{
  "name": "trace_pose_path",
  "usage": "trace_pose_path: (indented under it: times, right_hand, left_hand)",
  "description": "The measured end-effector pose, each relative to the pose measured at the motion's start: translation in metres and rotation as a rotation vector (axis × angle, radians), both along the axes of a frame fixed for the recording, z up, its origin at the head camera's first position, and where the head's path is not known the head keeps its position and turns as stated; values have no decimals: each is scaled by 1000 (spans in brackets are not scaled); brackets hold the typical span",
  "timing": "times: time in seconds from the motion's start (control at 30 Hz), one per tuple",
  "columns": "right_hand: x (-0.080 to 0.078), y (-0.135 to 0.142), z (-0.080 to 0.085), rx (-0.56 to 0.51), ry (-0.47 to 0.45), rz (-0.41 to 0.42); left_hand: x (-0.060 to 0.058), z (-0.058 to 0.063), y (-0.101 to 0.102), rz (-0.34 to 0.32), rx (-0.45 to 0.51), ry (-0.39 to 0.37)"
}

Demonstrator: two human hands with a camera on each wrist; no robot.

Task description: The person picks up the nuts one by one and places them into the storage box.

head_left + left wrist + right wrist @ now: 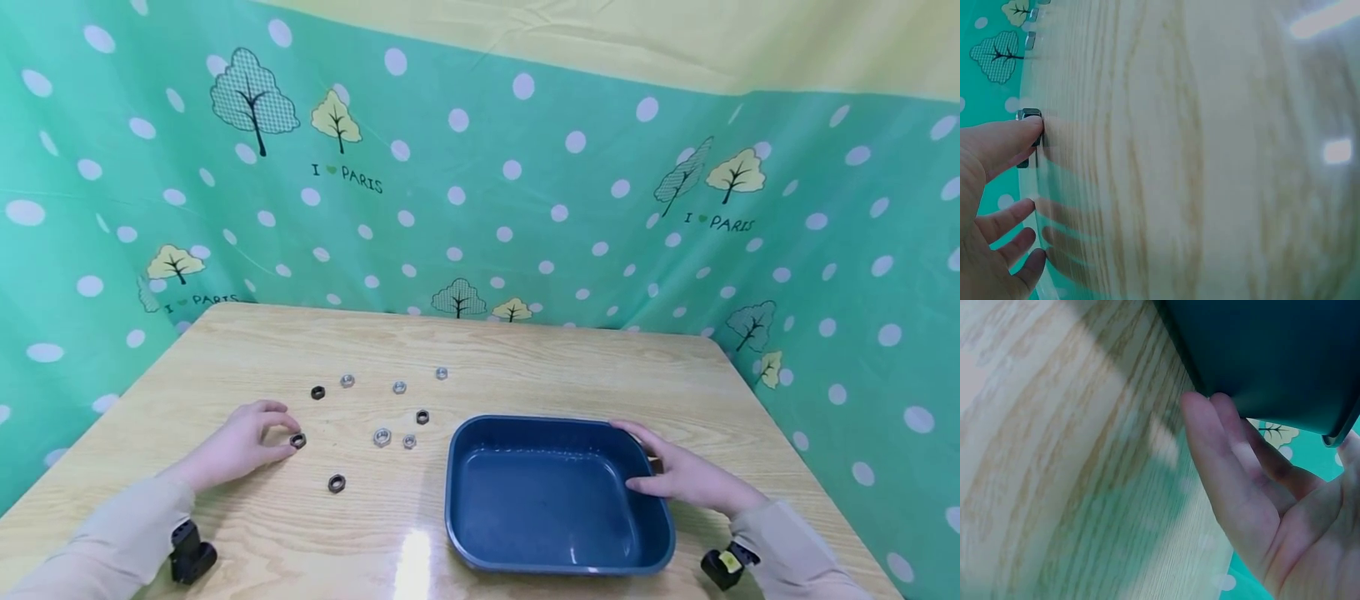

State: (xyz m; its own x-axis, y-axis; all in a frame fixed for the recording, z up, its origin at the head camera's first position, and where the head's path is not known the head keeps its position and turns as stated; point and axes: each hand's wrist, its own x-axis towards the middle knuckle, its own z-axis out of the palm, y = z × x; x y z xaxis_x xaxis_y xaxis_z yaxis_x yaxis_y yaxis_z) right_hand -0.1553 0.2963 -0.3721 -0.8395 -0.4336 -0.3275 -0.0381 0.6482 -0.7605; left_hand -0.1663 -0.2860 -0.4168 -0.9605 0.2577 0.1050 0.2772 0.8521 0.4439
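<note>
Curtained workspace, room type unclear, dotted cloth (540, 192), wood-grained table (300, 542)

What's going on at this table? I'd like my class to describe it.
Someone is handling small nuts at a wooden table. The left hand pinches a dark nut, while the right hand holds a blue tub by its right side. Three other dark nuts and five silver nuts lie loose on the table, to the left of the tub in the head view.
</note>
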Motion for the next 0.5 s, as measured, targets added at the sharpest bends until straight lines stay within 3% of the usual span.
trace_pose_path:
  times: [0.5]
  right_hand:
    - [0,0,-3,20,42,-1]
  left_hand:
    - [1,-1,2,2,19,-11]
